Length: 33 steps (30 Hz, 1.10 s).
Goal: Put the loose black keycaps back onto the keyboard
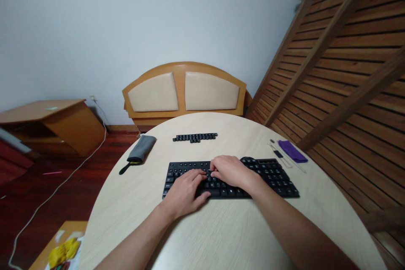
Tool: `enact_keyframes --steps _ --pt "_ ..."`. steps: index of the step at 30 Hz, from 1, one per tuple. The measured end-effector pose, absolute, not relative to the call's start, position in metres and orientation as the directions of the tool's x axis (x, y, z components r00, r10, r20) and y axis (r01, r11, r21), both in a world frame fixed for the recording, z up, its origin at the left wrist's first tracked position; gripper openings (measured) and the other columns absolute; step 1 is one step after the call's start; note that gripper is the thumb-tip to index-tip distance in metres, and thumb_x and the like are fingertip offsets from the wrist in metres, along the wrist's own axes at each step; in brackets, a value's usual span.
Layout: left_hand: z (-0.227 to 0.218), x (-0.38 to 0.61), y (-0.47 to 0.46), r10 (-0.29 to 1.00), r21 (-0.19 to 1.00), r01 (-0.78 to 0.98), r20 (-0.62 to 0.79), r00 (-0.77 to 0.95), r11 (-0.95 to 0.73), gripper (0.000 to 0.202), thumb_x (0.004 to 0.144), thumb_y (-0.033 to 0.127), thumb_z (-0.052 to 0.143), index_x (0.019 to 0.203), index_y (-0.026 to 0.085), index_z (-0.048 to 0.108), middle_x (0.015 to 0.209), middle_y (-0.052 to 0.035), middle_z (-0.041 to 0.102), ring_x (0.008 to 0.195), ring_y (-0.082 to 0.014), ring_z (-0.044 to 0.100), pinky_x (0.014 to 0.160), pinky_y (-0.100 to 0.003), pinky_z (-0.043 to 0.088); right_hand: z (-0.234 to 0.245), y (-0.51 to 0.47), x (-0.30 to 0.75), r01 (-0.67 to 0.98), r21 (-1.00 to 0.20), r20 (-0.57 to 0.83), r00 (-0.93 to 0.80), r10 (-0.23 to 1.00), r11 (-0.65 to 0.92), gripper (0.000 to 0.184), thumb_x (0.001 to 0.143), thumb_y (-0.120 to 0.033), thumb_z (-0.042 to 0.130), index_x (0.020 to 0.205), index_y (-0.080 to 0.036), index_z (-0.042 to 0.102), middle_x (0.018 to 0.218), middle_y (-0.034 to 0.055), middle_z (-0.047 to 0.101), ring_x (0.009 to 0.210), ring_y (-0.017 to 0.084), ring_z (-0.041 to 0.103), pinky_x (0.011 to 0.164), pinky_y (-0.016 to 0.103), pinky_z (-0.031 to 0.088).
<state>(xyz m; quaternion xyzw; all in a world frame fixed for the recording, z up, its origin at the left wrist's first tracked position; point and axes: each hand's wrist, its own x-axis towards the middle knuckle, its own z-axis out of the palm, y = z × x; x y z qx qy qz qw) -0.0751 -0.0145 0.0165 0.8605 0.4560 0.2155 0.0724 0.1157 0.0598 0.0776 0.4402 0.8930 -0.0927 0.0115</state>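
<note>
My left hand [187,193] lies loosely spread on the keyboard [275,178], probably to steady it, beside my bent right hand [230,170], whose grip I cannot tell.

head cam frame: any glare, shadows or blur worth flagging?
Head view: soft shadow on the table beside the left forearm; faint sheen on its near part, no harsh glare. Head view: left hand and right hand without obvious motion blur; keyboard legends mostly too small to read; floor dark.

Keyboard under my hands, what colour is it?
The keyboard is black, as the head view shows best.
</note>
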Motion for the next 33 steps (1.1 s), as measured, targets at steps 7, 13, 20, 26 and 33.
enact_keyframes --steps 7,13,20,26,33 --pt "0.014 -0.076 -0.013 0.828 0.314 0.775 0.332 0.452 -0.549 0.035 0.087 0.041 0.064 0.112 0.017 0.057 0.128 -0.0128 0.06 0.121 -0.0284 0.056 0.104 -0.045 0.048 0.081 0.055 0.111 0.796 -0.084 -0.119 -0.605 0.787 0.6 0.017 0.089 -0.025 0.062 0.098 -0.023 0.076 0.1 0.0079 0.076 0.098 0.028 0.07 0.08 0.033 0.05" --pt "0.012 -0.078 -0.013 0.85 0.236 0.839 0.343 0.4 -0.49 0.047 0.082 0.052 0.068 0.11 0.015 0.057 0.129 -0.0146 0.059 0.123 -0.0321 0.054 0.106 -0.05 0.045 0.086 0.048 0.102 0.813 -0.012 -0.146 -0.577 0.804 0.582 0.019 0.09 -0.02 0.06 0.1 -0.017 0.075 0.104 0.0129 0.074 0.1 0.03 0.069 0.081 0.033 0.051" --pt "0.011 -0.08 -0.014 0.855 0.222 0.843 0.315 0.413 -0.489 0.048 0.085 0.056 0.064 0.111 0.016 0.056 0.13 -0.0139 0.059 0.119 -0.0308 0.056 0.104 -0.049 0.046 0.078 0.05 0.097 0.811 0.026 -0.171 -0.572 0.802 0.584 0.021 0.09 -0.015 0.056 0.096 -0.014 0.076 0.1 0.0154 0.074 0.097 0.03 0.07 0.077 0.033 0.053" --pt "0.015 -0.079 -0.014 0.855 0.233 0.839 0.311 0.415 -0.492 0.05 0.083 0.056 0.065 0.112 0.016 0.057 0.131 -0.014 0.058 0.12 -0.0312 0.056 0.104 -0.05 0.046 0.079 0.05 0.098 0.803 0.026 -0.161 -0.584 0.796 0.595 0.022 0.09 -0.015 0.055 0.091 -0.015 0.077 0.098 0.0152 0.074 0.096 0.03 0.07 0.076 0.033 0.052" --pt "0.014 -0.079 -0.014 0.852 0.237 0.835 0.319 0.415 -0.496 0.051 0.081 0.055 0.067 0.114 0.017 0.056 0.132 -0.0132 0.058 0.12 -0.0311 0.055 0.104 -0.05 0.045 0.078 0.057 0.11 0.795 -0.073 -0.108 -0.607 0.787 0.603 0.017 0.086 -0.025 0.065 0.097 -0.024 0.077 0.101 0.0086 0.075 0.098 0.028 0.069 0.078 0.032 0.049"
